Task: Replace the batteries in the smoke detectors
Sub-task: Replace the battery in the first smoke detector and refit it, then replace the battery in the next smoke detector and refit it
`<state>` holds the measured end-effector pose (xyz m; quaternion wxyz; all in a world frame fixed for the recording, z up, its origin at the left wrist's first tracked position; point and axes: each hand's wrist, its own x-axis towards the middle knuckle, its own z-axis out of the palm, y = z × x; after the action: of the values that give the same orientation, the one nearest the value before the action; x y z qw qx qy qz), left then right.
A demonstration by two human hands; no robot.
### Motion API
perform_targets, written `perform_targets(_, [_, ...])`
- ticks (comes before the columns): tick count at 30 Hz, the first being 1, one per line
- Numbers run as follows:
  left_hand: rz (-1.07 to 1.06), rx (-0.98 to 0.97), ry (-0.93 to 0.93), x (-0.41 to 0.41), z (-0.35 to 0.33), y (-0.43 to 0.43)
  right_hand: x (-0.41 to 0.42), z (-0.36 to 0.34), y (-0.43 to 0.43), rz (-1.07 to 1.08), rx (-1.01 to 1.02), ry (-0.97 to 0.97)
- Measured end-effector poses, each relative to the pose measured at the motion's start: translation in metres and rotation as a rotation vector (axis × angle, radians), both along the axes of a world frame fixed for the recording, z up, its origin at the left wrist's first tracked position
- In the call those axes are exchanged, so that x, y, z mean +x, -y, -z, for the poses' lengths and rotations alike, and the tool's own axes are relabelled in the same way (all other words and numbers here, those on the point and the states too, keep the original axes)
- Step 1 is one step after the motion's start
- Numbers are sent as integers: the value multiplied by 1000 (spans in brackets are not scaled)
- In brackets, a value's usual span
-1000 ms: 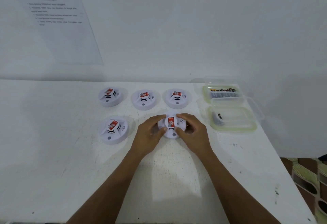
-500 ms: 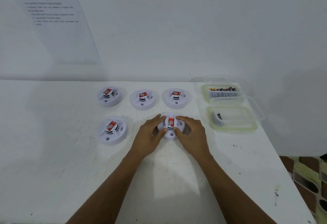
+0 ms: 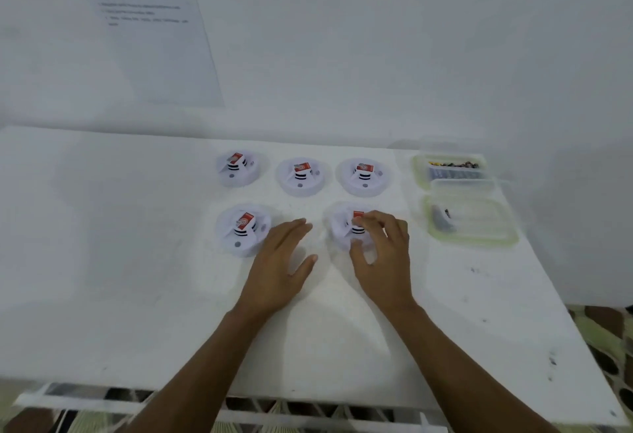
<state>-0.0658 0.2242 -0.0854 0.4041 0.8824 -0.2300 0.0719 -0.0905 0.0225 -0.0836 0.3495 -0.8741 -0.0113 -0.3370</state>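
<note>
I see R hand (image 3: pixel 380 254) nearer: fingers (image 3: pixel 371 222) curled over front-right smoke detector (image 3: pixel 338 227), index tip at red battery (image 3: pixel 358 214) beneath, thumb on near side. L hand (image 3: pixel 279 261) flat, fingers straight, on counter (image 3: pixel 137 261) just left. My guess: R pulls battery.

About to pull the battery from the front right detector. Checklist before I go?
1. Right hand grip on front right detector: ok, fingers and thumb curl round its raised centre.
2. Left hand bracing it: not ok, open beside it, not touching.
3. Red battery exposed: ok, its top shows by the fingertips.
4. Near container has room: ok, only dark items at its left end.
5. Far container stocked: ok, batteries inside; charge cannot tell.
</note>
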Motion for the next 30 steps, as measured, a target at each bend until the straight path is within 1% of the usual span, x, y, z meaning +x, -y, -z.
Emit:
perform_targets(1, [-20,50,72,-7,-2,-13,-5,1,-13,-16,8,11])
perform_targets(3, [-103,27,123,-8,-1,-45,-11,5,-39,-76,8,-11])
perform_targets(4, [-142,15,168,-4,-1,-58,-12,6,-51,-116,11,-45])
perform_targets(6, [-218,-37,158,5,1,-83,-11,9,-70,-178,37,-156])
perform_targets(7, [-241,-42,118,12,-1,-91,-10,10,-78,-202,56,-213])
perform_targets(8, [-231,-34,38,21,-2,-98,-10,11,-85,-215,70,-258])
perform_targets(10, [-135,-26,-116,43,-5,-107,-9,11,-97,-204,72,-299])
perform_targets(12, [-1,-18,-170,61,-7,-114,-8,10,-107,-170,87,-313])
perform_targets(15, [88,-25,-154,72,-8,-119,-4,3,-113,-162,69,-313])
perform_targets(19, [126,-117,-200,64,-10,-120,8,-12,-118,-250,-121,-210])
perform_targets(22, [92,-189,-234,58,-20,-118,14,-25,-120,-279,-233,-162])
perform_targets(24, [61,-265,-239,55,-28,-118,14,-31,-118,-272,-239,-130])
perform_targets(25, [62,-310,-253,54,-30,-119,13,-34,-117,-258,-193,-122])
perform_targets(27, [92,-368,-300,50,-33,-120,13,-42,-116,-212,43,-157])
perform_targets(29, [119,-320,-300,47,-32,-119,15,-49,-113,-186,304,-219])
perform_targets(30, [127,-273,-274,45,-31,-118,15,-52,-111,-180,390,-260])
